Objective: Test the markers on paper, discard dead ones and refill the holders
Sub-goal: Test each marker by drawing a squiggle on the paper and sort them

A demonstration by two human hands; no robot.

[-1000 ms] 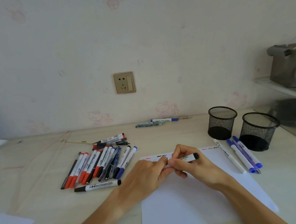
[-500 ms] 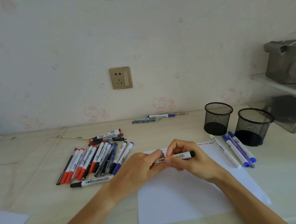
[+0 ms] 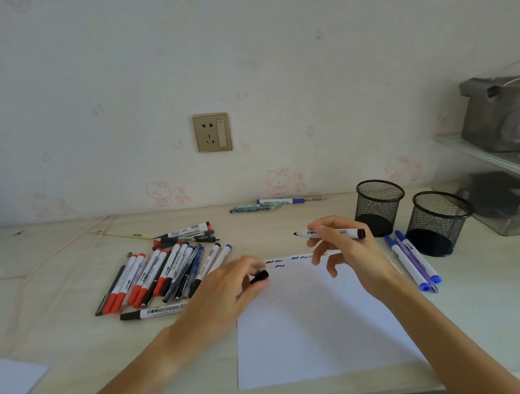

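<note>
My right hand (image 3: 345, 249) pinches an uncapped black marker (image 3: 338, 232) above the top edge of the white paper (image 3: 316, 322), its bare tip pointing left. My left hand (image 3: 228, 291) holds the marker's black cap (image 3: 259, 277) at the paper's upper left corner. Short black, blue and red squiggles (image 3: 280, 263) run along the top of the sheet. A heap of red, black and blue markers (image 3: 162, 274) lies to the left. Two black mesh holders (image 3: 379, 207) (image 3: 439, 222) stand at the right, with blue markers (image 3: 411, 260) lying in front of them.
A few pens (image 3: 271, 204) lie against the wall at the back. A clear shelf unit (image 3: 503, 179) with a grey bag stands at the far right. Another sheet of paper (image 3: 7, 386) sits at the bottom left. A thin cord (image 3: 51, 260) trails across the left of the desk.
The hands have pulled apart: the cap came off in my left hand, and my right hand lifted the marker up and to the right.
</note>
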